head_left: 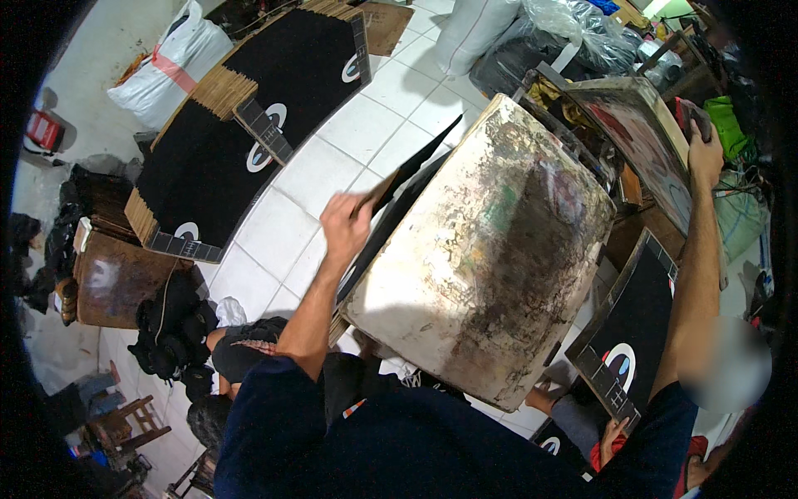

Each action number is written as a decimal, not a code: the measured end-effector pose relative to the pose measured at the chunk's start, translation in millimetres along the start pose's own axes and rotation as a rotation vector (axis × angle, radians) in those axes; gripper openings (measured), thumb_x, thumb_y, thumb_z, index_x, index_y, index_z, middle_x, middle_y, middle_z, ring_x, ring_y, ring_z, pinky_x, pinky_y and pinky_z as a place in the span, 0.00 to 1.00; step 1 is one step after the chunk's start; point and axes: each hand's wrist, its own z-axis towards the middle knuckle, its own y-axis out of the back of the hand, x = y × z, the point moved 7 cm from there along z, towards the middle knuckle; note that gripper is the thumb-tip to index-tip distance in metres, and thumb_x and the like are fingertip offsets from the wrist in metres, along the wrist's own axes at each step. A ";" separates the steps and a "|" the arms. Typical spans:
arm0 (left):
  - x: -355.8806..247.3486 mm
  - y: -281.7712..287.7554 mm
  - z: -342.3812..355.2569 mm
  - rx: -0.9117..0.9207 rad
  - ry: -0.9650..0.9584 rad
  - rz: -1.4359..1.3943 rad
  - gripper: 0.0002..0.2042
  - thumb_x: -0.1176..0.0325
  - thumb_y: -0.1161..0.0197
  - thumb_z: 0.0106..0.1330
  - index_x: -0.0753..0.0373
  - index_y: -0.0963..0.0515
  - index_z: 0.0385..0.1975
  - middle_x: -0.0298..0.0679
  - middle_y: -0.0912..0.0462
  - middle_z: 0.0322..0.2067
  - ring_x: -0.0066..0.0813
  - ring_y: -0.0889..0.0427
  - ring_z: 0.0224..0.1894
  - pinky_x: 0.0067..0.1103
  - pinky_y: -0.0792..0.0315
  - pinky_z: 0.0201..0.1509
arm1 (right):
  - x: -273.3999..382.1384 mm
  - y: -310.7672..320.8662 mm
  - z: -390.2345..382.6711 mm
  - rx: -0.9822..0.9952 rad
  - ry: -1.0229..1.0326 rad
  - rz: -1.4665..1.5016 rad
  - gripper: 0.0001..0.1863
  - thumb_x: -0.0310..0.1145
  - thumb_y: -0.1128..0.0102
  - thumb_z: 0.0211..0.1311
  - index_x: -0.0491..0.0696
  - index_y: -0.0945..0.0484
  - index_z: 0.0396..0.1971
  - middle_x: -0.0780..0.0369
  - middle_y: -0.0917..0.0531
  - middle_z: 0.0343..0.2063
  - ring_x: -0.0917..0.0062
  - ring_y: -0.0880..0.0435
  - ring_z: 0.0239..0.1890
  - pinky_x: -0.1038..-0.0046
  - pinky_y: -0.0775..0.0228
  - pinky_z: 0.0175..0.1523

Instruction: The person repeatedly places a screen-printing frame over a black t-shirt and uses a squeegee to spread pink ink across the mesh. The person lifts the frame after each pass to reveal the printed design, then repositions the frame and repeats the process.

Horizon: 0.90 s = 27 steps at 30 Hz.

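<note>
My left hand (347, 223) pinches a thin black board (412, 166) along the left side of a stained, pale work platen (490, 233), beside another dark board. At upper right, my right hand (703, 155) grips a dark red-and-black tool (694, 121) at the edge of a raised screen frame (632, 141), tilted up from the platen's far right side. The screen carries smeared red and white patches. Below it, a black panel with a printed eye (632, 299) is held by a co-worker's hand (613, 434).
Stacks of black eye-printed boards (208, 166) lie on white tiles (332, 141) at left. Bagged bundles (465, 37) crowd the back. A brown board (120, 283), black cloth (162, 349) and a wooden chair (137, 424) are at lower left. Other people sit close below on both sides.
</note>
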 end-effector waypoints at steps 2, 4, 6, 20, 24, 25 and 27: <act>-51.8 7.1 47.7 -0.036 -0.057 0.082 0.05 0.75 0.29 0.57 0.65 0.13 0.33 0.47 0.14 0.28 0.45 0.16 0.31 0.34 0.23 0.38 | 10.1 2.3 -3.7 0.017 0.019 -0.007 0.29 0.58 0.39 0.65 0.64 0.22 0.64 0.55 0.15 0.56 0.55 0.17 0.58 0.58 0.27 0.62; -92.2 36.2 73.5 -0.086 -0.014 0.012 0.05 0.75 0.29 0.57 0.66 0.14 0.32 0.47 0.16 0.27 0.43 0.17 0.30 0.32 0.23 0.38 | 17.7 5.9 -6.3 0.007 0.035 0.001 0.29 0.58 0.40 0.66 0.64 0.22 0.64 0.55 0.15 0.56 0.54 0.17 0.59 0.58 0.26 0.62; -132.5 65.2 72.4 -0.076 0.014 0.053 0.06 0.76 0.30 0.57 0.67 0.14 0.33 0.47 0.17 0.27 0.42 0.17 0.29 0.30 0.23 0.36 | 22.8 5.9 -5.2 0.046 0.027 0.003 0.27 0.58 0.42 0.67 0.68 0.23 0.64 0.58 0.14 0.56 0.56 0.18 0.60 0.58 0.26 0.62; -388.3 -91.0 -218.3 0.729 -0.720 -0.134 0.09 0.69 0.34 0.52 0.62 0.11 0.31 0.44 0.21 0.53 0.35 0.26 0.51 0.32 0.32 0.50 | 22.6 -15.5 38.7 0.120 0.092 0.023 0.28 0.58 0.46 0.68 0.66 0.24 0.66 0.54 0.17 0.59 0.54 0.19 0.62 0.57 0.27 0.65; -337.2 -109.4 -227.4 0.756 -0.505 -0.229 0.27 0.52 0.29 0.55 0.65 0.15 0.50 0.47 0.21 0.56 0.44 0.25 0.57 0.36 0.30 0.58 | 26.8 -21.5 44.6 0.105 0.120 -0.002 0.30 0.59 0.44 0.66 0.69 0.25 0.67 0.55 0.17 0.60 0.54 0.19 0.62 0.56 0.27 0.66; -308.1 -103.8 -218.4 0.720 -0.381 -0.311 0.32 0.47 0.28 0.55 0.65 0.17 0.55 0.48 0.21 0.57 0.45 0.25 0.59 0.37 0.30 0.59 | 26.3 -21.1 44.1 0.095 0.104 -0.002 0.30 0.59 0.43 0.66 0.69 0.25 0.67 0.55 0.17 0.60 0.55 0.19 0.62 0.56 0.28 0.66; -217.2 -85.7 -177.1 0.509 -0.244 -0.058 0.31 0.48 0.27 0.56 0.65 0.18 0.55 0.50 0.18 0.58 0.49 0.21 0.59 0.41 0.29 0.62 | 19.7 -18.4 39.7 0.105 0.067 -0.007 0.30 0.60 0.43 0.65 0.71 0.26 0.67 0.57 0.17 0.60 0.55 0.19 0.63 0.56 0.28 0.66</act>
